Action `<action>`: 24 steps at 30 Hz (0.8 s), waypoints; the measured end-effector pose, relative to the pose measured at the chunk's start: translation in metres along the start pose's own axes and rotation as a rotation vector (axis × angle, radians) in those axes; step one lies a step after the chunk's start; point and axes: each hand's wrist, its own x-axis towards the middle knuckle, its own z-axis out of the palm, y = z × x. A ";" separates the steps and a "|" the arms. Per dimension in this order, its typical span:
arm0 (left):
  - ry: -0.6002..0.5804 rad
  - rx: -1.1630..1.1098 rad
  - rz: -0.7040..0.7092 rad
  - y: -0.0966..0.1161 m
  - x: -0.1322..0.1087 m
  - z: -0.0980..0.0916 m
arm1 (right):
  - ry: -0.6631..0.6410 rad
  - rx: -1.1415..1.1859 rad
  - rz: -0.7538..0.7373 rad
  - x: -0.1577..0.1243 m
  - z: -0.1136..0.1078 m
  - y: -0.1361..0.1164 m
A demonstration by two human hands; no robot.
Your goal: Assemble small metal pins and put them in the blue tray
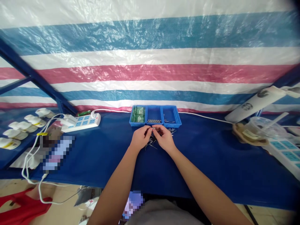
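Note:
My left hand (pixel 141 137) and my right hand (pixel 164 137) meet over the blue table, just in front of the bins. Their fingertips close together on a small metal piece (pixel 153 128), mostly hidden by the fingers. Loose thin metal pins (pixel 152 144) lie scattered beneath and between the hands. Behind stand three blue bins side by side. The left bin (pixel 134 124) holds green packets (pixel 138 114). In the middle bin (pixel 154 110) sits a row of small metal parts (pixel 154 121). A few metal pins (pixel 169 121) lie in the right bin (pixel 172 126).
A white power strip (pixel 82 122) with cables lies at the left, near a phone (pixel 58 153) and several white-capped bottles (pixel 21 126). To the right are a plastic cup (pixel 262 128), a second power strip (pixel 284 153) and a leaning white roll (pixel 253 104). Striped sheeting hangs behind.

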 end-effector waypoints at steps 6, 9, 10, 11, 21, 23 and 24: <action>0.019 -0.036 -0.013 -0.001 0.000 0.001 | 0.013 0.007 0.018 -0.001 0.000 -0.006; 0.018 -0.063 -0.029 -0.002 -0.001 0.002 | 0.025 0.036 0.029 0.000 0.000 -0.007; 0.016 -0.076 -0.041 -0.002 -0.001 0.002 | 0.026 0.041 0.033 0.000 0.000 -0.007; 0.015 -0.090 -0.053 -0.003 -0.001 0.003 | 0.027 0.044 0.036 0.000 0.001 -0.007; 0.009 -0.151 -0.046 -0.005 -0.001 0.007 | 0.037 0.069 0.058 0.002 0.001 0.001; 0.007 -0.134 -0.045 -0.004 -0.001 0.006 | 0.035 0.068 0.049 0.001 0.001 0.001; 0.007 -0.125 -0.046 -0.004 -0.001 0.005 | 0.032 0.069 0.044 0.001 0.001 0.001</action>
